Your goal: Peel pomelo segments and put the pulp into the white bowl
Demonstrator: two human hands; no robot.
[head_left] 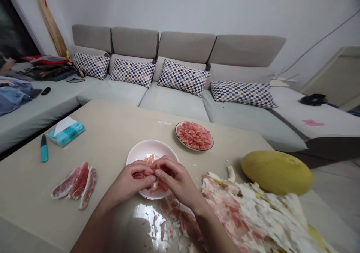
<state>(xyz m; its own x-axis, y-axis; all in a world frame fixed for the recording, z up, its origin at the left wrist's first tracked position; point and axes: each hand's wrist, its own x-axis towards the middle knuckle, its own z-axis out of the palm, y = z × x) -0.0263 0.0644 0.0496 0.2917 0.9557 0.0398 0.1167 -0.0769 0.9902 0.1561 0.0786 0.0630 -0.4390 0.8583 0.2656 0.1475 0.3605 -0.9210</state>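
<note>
Over a white bowl [137, 149], my left hand [137, 176] and my right hand [171, 174] meet with fingertips pinched together on a piece of red pomelo flesh [142, 175]. The fingers partly cover it. Loose red bits lie in the bowl beneath. Behind the bowl, a dark-rimmed plate is heaped with red pomelo pulp [194, 134]. Off to the left rest several pomelo segments [75, 183] with whitish membrane on them. Below and right of my right hand, scraps of membrane [185, 219] are scattered on the table.
A large pile of pomelo peel and pith [253, 211] covers the table's right side, beside a whole yellow pomelo [277, 172]. On the left lie a teal-handled knife [44, 149] and a blue tissue pack [67, 133]. A sofa [174, 104] with patterned cushions stands behind the table [112, 127].
</note>
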